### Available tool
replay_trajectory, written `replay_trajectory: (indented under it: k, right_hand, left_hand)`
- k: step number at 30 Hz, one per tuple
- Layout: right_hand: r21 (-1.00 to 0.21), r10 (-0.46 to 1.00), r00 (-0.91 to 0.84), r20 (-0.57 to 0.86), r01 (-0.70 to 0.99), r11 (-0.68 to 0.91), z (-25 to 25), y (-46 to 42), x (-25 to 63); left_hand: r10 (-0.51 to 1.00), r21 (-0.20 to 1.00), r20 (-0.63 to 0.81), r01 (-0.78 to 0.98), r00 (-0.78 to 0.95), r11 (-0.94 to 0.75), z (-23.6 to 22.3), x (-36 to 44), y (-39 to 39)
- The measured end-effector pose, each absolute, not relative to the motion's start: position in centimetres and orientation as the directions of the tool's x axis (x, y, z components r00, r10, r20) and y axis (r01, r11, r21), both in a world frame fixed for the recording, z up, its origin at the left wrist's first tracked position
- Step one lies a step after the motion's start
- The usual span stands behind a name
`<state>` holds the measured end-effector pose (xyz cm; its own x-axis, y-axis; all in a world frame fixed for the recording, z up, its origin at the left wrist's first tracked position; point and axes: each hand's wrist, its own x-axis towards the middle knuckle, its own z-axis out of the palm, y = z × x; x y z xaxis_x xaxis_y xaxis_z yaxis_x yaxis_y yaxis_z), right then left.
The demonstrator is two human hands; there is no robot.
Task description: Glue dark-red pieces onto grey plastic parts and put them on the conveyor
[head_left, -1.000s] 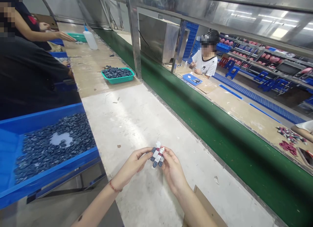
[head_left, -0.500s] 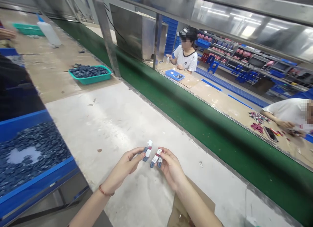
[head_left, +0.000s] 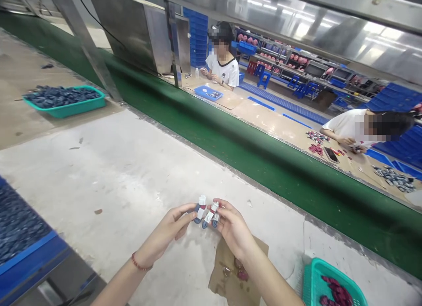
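Observation:
In my left hand (head_left: pixel 180 220) a small white, dark red and blue-grey plastic piece (head_left: pixel 201 209) is pinched between thumb and fingers. My right hand (head_left: pixel 232 227) grips a similar piece (head_left: pixel 210 216), white with a dark red band and two rounded blue-grey ends. Both pieces are held close together above the pale worktable (head_left: pixel 138 174), with a narrow gap between them. My fingers cover part of each piece. Beneath my right forearm lies a stained cardboard sheet (head_left: pixel 220 271) with a dark red bit on it.
A green basket (head_left: pixel 308 279) of dark red parts stands at lower right. At the left are a green tray (head_left: pixel 66 110) and a blue bin (head_left: pixel 29 253) of blue-grey parts. A green conveyor belt (head_left: pixel 211 139) runs beyond the table. Two people (head_left: pixel 224 68) sit across it.
My view has swung to the right, bringing the green basket and more of the cardboard into sight. The two pieces are slightly closer together; both hands keep their hold.

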<state>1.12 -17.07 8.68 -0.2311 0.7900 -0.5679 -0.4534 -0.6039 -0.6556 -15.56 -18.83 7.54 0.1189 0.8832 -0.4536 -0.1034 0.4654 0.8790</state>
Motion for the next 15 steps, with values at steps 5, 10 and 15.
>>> replay_trajectory:
  k: [5,10,15]
  right_hand:
    - [-0.648,0.802,-0.186,-0.567,-0.501,-0.574,8.7,-17.7,2.3]
    - [-0.654,0.814,-0.121,-0.567,-0.535,-0.535,8.4,-18.4,3.7]
    - [-0.641,0.814,-0.085,-0.575,-0.571,-0.513,7.8,-18.7,4.6]
  left_hand:
    - [0.875,0.881,-0.46,-0.041,0.15,0.471,7.6,-14.9,-18.6]
    - [0.87,0.881,-0.465,-0.015,0.167,0.473,7.3,-14.0,-18.4]
    - [0.863,0.871,-0.478,-0.042,0.161,0.49,7.2,-13.7,-18.2]
